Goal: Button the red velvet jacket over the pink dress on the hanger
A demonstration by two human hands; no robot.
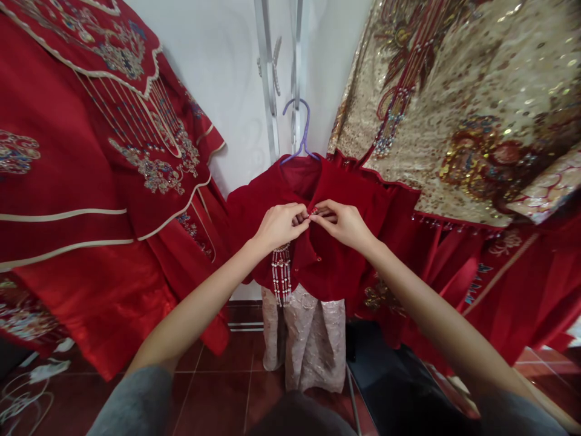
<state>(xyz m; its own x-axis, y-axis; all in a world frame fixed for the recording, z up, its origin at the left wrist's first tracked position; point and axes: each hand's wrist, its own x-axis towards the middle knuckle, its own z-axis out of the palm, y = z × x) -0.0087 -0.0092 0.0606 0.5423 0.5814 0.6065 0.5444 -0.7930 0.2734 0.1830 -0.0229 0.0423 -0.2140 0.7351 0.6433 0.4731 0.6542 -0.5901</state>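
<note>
A red velvet jacket [254, 200] hangs from a purple hanger [305, 130] in front of me. My left hand [284, 225] and my right hand [338, 224] meet at its front opening, below the collar. Fingers of both hands pinch a small red fastening at the front edges; whether it is done up is hidden by the fingertips. Below my left hand a beaded tassel [281, 274] dangles. The lower front edge hangs loose with small fasteners. Under the jacket hangs a pale, shiny patterned garment [313, 339].
An embroidered red garment [95, 181] hangs at the left, and a gold sequinned one [426, 145] at the right. Behind the hanger stand metal rack posts [267, 79]. White cables [27, 390] lie on the tiled floor [218, 393]. A dark flat object stands at lower right.
</note>
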